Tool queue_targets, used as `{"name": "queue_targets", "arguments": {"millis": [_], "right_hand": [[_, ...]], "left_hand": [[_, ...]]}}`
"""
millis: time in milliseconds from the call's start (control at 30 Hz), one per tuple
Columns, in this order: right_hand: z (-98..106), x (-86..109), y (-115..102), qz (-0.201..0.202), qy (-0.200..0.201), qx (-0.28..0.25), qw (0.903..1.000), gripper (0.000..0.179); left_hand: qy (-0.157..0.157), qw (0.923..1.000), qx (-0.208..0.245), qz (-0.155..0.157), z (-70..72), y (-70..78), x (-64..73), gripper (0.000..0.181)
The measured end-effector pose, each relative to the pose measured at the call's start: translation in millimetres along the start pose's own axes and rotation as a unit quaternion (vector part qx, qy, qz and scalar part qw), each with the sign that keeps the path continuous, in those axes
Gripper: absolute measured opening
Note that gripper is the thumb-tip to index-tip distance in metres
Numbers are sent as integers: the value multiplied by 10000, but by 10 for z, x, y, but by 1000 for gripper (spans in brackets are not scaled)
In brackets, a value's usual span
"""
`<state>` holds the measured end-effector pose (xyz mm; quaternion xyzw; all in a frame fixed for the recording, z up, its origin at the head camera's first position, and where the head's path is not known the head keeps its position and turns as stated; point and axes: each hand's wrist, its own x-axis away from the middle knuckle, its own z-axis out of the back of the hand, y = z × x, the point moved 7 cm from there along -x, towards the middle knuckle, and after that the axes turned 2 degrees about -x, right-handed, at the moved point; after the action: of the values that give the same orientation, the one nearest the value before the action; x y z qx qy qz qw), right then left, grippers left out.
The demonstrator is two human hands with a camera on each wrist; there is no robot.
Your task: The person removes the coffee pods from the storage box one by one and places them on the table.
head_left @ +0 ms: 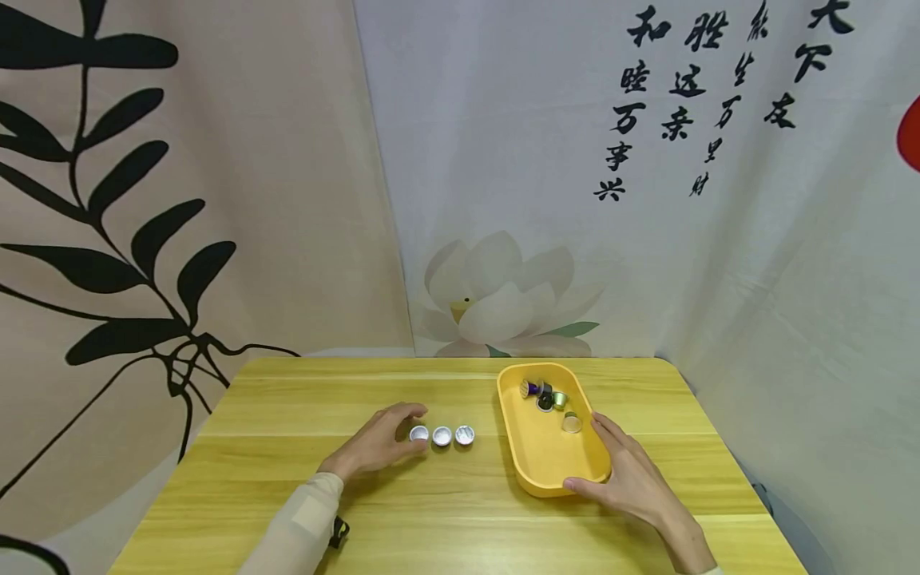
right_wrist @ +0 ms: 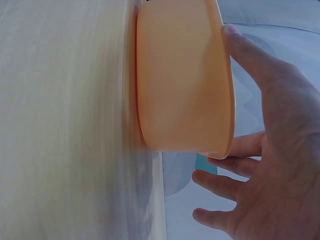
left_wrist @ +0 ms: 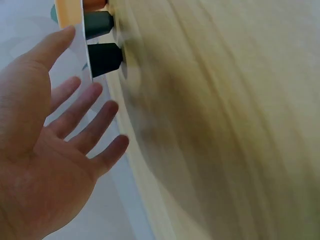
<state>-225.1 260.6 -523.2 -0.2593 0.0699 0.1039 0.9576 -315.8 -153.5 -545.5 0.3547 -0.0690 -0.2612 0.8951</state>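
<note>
Three coffee capsules stand foil side up in a short row: a left one [head_left: 419, 433], a middle one [head_left: 442, 436] and a right one [head_left: 464, 435]. My left hand [head_left: 381, 439] is around the left end of this row, thumb and fingers spread apart. Seen from the left wrist, two capsules have dark green bodies [left_wrist: 106, 59], and the thumb tip is close by the foil edge. My right hand [head_left: 636, 475] holds the near right corner of a yellow tray [head_left: 553, 463], thumb on the near rim [right_wrist: 227, 75] and fingers at the right side.
Inside the tray, towards its far end, lie several more capsules, among them a purple one [head_left: 529, 389], a green one [head_left: 560, 400] and a pale gold one [head_left: 572, 422]. The wooden table [head_left: 309, 399] ends at a printed cloth backdrop [head_left: 503, 160].
</note>
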Motion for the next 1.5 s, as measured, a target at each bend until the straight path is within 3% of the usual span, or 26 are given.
{"name": "queue_targets", "arguments": {"millis": [200,300,433,700,1167,1500], "right_hand": [[3,-2,-10,27,9,39,10000,118],[0,-6,-6,48,26,55,10000,119],[-1,-9,-4,30,19,42,10000,120],[-7,-5,13,-80,-59,-16,9999,120],[14,-14,7,-4,-22,-87,10000,118],[4,-8,34,46,-5,-98,9999,116]], "left_hand": [[198,9996,-177,-70,45,132,-112,68],[249,9983,-454,-270,46,236,-201,70],[235,9956,-694,-588,37,416,-318,70],[105,9910,-1008,-869,-53,727,-557,73],[-228,9704,-1603,-1791,-361,1394,-1009,70],[-726,9630,-1861,-1810,-727,1675,-1275,63]]}}
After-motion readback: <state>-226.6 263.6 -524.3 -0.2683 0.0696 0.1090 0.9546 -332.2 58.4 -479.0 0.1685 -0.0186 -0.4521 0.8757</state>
